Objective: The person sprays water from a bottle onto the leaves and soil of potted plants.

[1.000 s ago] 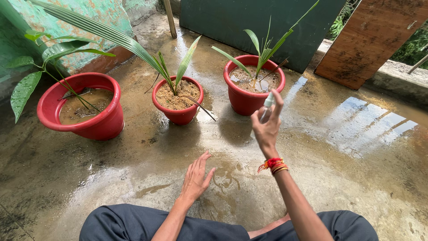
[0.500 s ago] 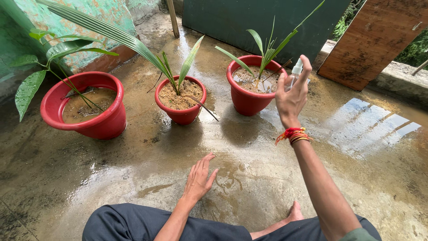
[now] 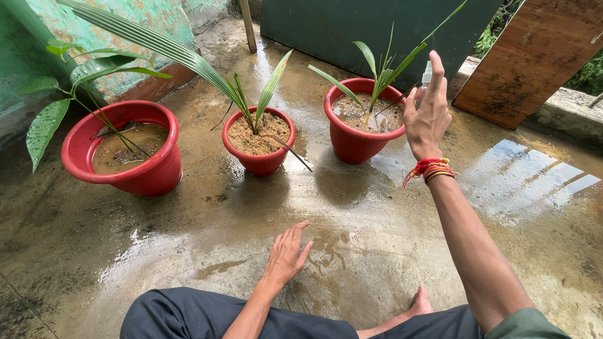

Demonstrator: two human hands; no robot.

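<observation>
The right hand (image 3: pixel 428 114) has risen since the earlier frame, fingers wrapped around a small clear plastic spray bottle (image 3: pixel 426 74) beside the right red plastic pot (image 3: pixel 358 139). The hand hides most of the bottle. The left hand (image 3: pixel 286 256) stays flat, fingers spread, on wet concrete floor (image 3: pixel 188 251).

right hand (image 3: pixel 427 116) holds spray bottle (image 3: pixel 427 72) | left hand (image 3: pixel 286 254) on wet floor (image 3: pixel 188 251)

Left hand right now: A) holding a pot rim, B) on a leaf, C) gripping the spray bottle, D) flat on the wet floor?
D: the left hand lies palm down with fingers spread on the wet concrete floor, apart from every pot, while the right hand holds the small spray bottle up.
</observation>
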